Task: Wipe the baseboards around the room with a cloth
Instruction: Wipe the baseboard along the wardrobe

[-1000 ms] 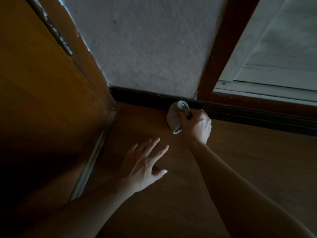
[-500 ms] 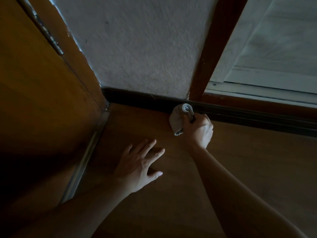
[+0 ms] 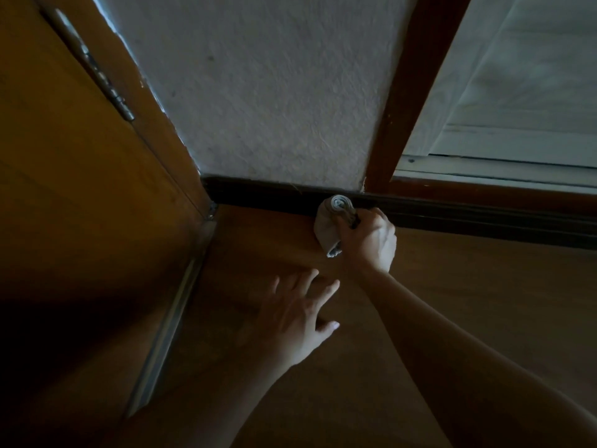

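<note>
Right hand (image 3: 368, 240) grips the bunched cloth (image 3: 331, 221), fingers curled round it, pressing its rolled end against the dark baseboard (image 3: 265, 195) just below the wall (image 3: 268, 101). Left hand (image 3: 297, 315) is spread, fingers straight, over the wood floor (image 3: 468, 286), holding nothing.
</note>
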Motion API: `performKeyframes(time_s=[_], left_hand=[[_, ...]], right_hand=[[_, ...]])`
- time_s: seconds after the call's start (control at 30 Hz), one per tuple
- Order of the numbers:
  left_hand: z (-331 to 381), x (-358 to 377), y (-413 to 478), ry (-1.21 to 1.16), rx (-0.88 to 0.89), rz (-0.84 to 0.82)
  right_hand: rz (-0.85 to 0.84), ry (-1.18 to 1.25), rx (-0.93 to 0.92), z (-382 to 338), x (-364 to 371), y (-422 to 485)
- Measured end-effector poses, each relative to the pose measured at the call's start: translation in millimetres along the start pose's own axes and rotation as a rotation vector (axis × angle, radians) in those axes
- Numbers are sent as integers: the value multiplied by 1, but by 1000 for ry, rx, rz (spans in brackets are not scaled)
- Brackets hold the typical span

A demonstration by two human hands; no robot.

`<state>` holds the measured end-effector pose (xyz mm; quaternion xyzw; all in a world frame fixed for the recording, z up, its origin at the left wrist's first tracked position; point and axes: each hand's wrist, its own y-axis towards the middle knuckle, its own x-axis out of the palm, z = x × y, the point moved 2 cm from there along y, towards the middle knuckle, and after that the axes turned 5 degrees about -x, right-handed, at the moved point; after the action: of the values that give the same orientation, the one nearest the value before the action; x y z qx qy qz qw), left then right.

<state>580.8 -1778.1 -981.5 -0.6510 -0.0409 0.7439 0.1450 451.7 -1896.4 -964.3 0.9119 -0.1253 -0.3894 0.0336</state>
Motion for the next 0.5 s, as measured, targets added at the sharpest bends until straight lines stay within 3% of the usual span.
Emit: performKeyframes(time_s=[0.27, 0.5], left_hand=[[1, 10, 3, -1, 49, 14], [9, 9, 8, 2, 23, 26]], right_hand=[[54, -49, -48, 44, -39, 7], [118, -101, 56, 86, -82, 12]])
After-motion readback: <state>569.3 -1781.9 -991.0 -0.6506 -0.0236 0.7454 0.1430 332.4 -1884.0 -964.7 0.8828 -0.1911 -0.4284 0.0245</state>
